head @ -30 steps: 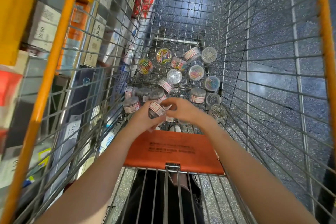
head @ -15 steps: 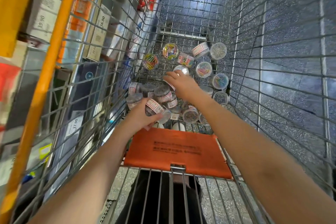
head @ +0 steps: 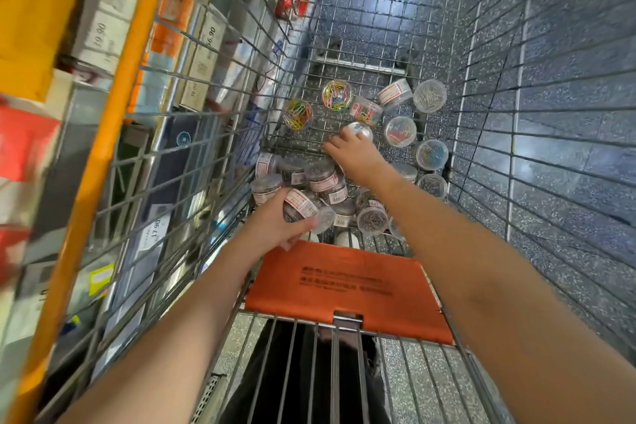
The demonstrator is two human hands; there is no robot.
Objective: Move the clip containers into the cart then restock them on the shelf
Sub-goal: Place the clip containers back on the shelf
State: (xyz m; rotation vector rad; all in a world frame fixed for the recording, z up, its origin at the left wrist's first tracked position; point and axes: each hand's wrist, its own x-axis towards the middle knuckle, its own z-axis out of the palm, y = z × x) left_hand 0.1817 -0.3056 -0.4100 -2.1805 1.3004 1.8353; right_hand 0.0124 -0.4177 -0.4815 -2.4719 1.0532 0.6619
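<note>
Several small clear round clip containers lie on the floor of the wire cart (head: 478, 86), some with coloured clips (head: 336, 95), some with silver ones (head: 429, 95). My left hand (head: 275, 227) grips one container with a white and red label (head: 300, 206) near the cart's near end. My right hand (head: 358, 157) reaches further in, its fingers lying over a clear container (head: 361, 129) in the middle of the pile; whether the fingers curl round it is hidden.
An orange fold-down seat flap (head: 344, 286) lies at the cart's near end. The cart's orange rim (head: 113, 113) runs along the left, with store shelves and price-tagged boxes (head: 103, 27) behind the wire. Dark speckled floor lies to the right.
My right hand has left my left hand and moved deeper into the cart onto a container in the middle. My left hand keeps hold of its labelled container.
</note>
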